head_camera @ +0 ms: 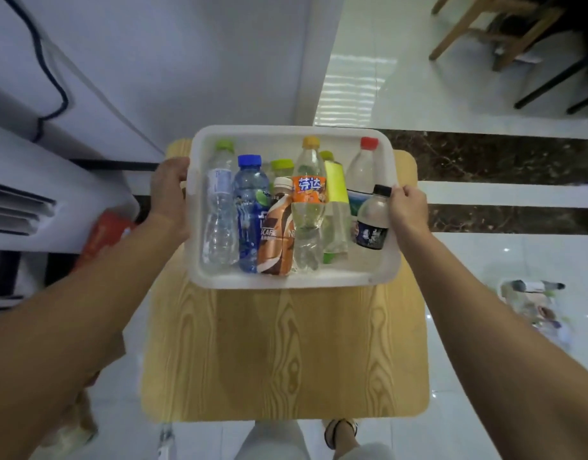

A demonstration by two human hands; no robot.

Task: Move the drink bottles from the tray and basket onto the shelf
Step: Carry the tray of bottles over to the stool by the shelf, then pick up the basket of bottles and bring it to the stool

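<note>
1. Drink bottles [219,224] lie packed side by side in a white plastic tray [286,282], caps pointing to the far side.
2. From left to right they include a clear water bottle with a green cap, a blue bottle [249,210], a brown Nescafé bottle [276,240], an orange-labelled Fanta bottle [308,194], a yellow-green-labelled bottle [336,185], a red-capped clear bottle [362,171] and a small black-capped bottle [372,224].
3. The left hand [169,190] grips the tray's left rim, fingers curled over the edge; the right hand [409,210] grips the right rim just beside the small black-capped bottle.
4. The tray covers the far end of a light wooden table [286,353]; whether it rests on the table or is held just above it cannot be told.
5. The near part of the table is bare wood, with rounded corners.
6. At the left, a white wall panel and a white unit stand close to the tray's left edge, with a black cable [53,78] hanging down; a red-orange box [103,237] sits below the left forearm.
7. At the right lies glossy tiled floor [485,260] with dark marble strips.
8. A blurred basket [531,303] of bottles sits on the floor near the right forearm; wooden chair legs [468,34] stand far right.
</note>
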